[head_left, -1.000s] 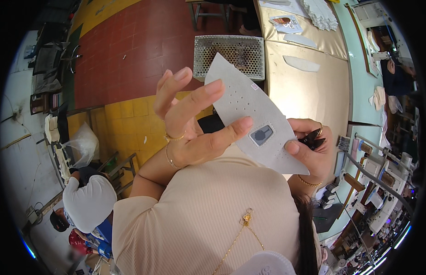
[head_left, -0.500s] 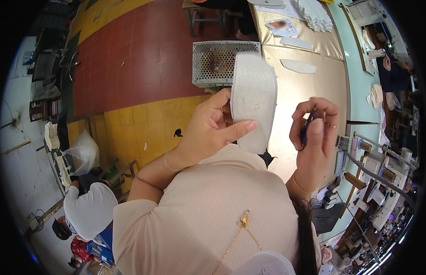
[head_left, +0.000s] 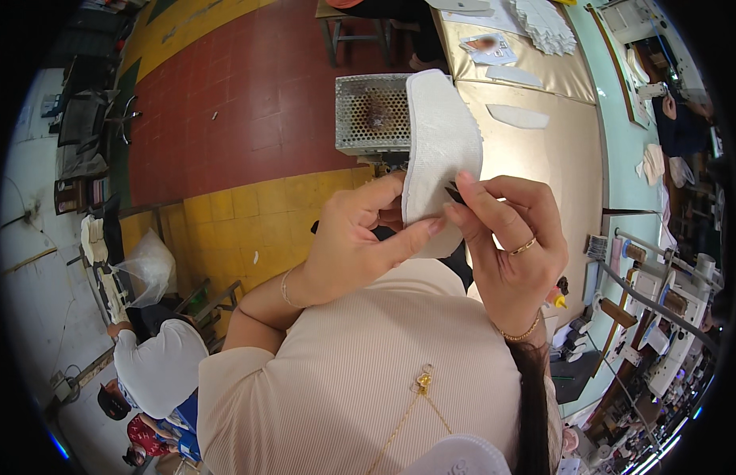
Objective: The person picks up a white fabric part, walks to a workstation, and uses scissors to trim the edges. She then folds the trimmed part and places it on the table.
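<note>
A white, curved fabric panel (head_left: 439, 134) stands up in front of my chest. My left hand (head_left: 368, 233) grips its lower left part, thumb across the front and fingers behind. At the panel's right edge is my right hand (head_left: 514, 237), its thumb and forefinger pinched close to the fabric. Between those fingers shows the dark pointed tip of what look like small thread snips (head_left: 454, 193); the rest of the tool is hidden in the hand. The right fingertips seem to touch the panel.
Behind the panel is a perforated metal box (head_left: 372, 146). A gold-covered table (head_left: 542, 166) on the right bears a loose white piece (head_left: 517, 116) and a stack of white scalloped pieces (head_left: 544, 25). Sewing machines (head_left: 661, 340) line the far right. A person in white (head_left: 162, 368) works at lower left.
My right hand has moved left from beside the panel to its edge, bringing the snips' tip to the fabric. The panel has turned and tilted; its stitched patch no longer shows.
</note>
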### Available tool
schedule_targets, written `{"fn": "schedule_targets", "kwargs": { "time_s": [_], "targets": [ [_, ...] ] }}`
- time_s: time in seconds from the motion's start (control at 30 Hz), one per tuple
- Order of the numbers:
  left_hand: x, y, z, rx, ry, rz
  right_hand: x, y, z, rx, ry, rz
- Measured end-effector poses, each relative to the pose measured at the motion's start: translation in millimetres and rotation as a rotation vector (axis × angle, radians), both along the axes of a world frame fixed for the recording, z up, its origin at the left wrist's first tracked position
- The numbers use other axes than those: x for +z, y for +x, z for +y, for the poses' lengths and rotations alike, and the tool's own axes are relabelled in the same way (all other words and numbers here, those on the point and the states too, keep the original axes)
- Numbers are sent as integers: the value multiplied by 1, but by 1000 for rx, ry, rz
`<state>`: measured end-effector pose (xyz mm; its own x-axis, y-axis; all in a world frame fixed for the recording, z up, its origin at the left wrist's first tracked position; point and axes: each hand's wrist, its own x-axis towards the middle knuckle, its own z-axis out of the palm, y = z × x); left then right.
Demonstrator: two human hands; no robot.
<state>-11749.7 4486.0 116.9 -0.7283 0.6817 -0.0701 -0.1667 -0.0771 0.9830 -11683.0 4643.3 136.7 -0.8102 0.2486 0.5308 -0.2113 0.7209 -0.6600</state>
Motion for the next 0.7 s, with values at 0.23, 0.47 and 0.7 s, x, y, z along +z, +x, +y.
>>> {"fn": "schedule_targets", "kwargs": {
  "time_s": [0.23, 0.47, 0.7],
  "targets": [
    [13, -4, -2, -34, -123, -10, 2, -6, 1, -6, 48, -1],
    [13, -8, 1, -20, -141, 53, 4, -6, 4, 13, 30, -89],
    [15, -13, 7, 18, -237, 250, 1, -9, 7, 1, 80, -73]
  ]
}}
